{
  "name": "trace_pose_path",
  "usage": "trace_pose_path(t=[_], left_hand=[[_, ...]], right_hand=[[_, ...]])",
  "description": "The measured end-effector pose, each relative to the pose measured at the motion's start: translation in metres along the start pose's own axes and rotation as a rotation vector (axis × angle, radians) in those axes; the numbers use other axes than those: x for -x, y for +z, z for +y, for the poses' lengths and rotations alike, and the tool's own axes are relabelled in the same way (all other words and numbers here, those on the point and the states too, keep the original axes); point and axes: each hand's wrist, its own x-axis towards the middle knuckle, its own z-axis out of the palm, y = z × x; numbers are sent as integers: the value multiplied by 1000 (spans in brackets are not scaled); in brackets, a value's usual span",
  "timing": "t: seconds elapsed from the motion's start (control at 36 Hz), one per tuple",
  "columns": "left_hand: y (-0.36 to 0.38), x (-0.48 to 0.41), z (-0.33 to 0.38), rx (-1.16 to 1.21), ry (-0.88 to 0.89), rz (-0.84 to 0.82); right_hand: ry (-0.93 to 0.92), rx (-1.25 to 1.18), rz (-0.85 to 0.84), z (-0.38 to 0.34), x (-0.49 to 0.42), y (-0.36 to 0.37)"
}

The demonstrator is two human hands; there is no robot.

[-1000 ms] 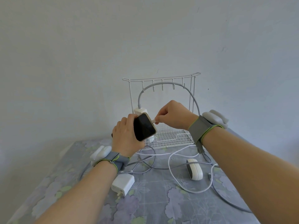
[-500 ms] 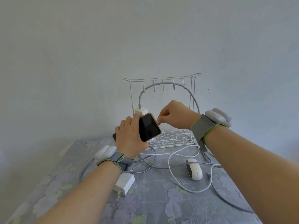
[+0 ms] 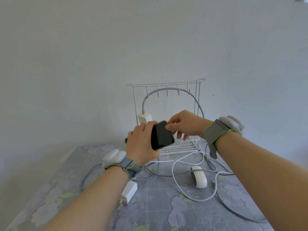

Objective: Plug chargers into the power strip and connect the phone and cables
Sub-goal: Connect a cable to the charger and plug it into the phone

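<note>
Floral-cloth desk (image 3: 158,212), pale wall behind. phone (image 3: 162,136) held up off the desk, dark screen to camera; left hand (image 3: 141,145) wrapped round its left edge, right hand (image 3: 185,124) pinching its top corner. Behind: wire rack (image 3: 166,85), upright charger (image 3: 144,119) with grey cable (image 3: 168,89). On the desk: loose charger (image 3: 129,191), white cable (image 3: 200,200).

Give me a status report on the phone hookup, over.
Left hand grips phone. Right hand pinches its top end; plug hidden. Spare charger lies unplugged on table. Cables tangled beneath hands.
</note>
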Motion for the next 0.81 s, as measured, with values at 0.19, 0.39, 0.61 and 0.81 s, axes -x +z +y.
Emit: trace_pose_path(t=[0.19, 0.39, 0.61, 0.81], left_hand=[[6, 4, -16, 35, 18, -38], [4, -3, -11, 98, -29, -97], [14, -18, 1, 130, -9, -138], [24, -17, 4, 222, -63, 2]], right_hand=[[93, -109, 88, 15, 0, -8], [139, -183, 102, 23, 0, -9], [259, -296, 145, 45, 4, -19], [419, -504, 328, 74, 0, -24]])
